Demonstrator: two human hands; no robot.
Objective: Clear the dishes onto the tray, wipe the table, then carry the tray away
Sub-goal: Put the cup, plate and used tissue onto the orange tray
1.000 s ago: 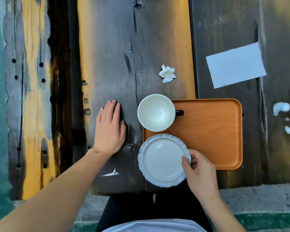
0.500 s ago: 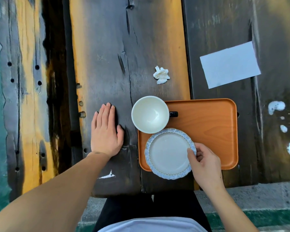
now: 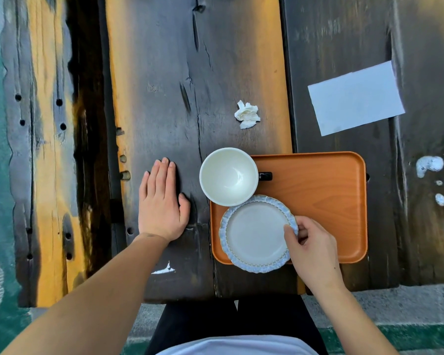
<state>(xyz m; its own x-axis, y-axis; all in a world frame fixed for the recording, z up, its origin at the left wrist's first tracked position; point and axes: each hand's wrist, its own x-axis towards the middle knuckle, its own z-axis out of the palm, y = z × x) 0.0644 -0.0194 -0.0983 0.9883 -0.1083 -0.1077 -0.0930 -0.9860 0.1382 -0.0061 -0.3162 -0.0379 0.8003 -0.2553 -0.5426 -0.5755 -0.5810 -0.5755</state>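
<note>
Over the tray (image 3: 328, 201), right hand (image 3: 312, 248) (pinching) has carried plate (image 3: 256, 234) farther.

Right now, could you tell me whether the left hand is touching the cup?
Apart: the head view shows dark table between the left hand and the cup.

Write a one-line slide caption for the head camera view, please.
Right hand pinches the blue-rimmed scalloped plate over the orange wooden tray; left hand rests flat on the dark wooden table.

Rough weathered wood table (image 3: 164, 73), smooth wood-grain tray (image 3: 318, 196), glossy ceramic cup (image 3: 228, 176), crumpled paper napkin (image 3: 247, 114)
</note>
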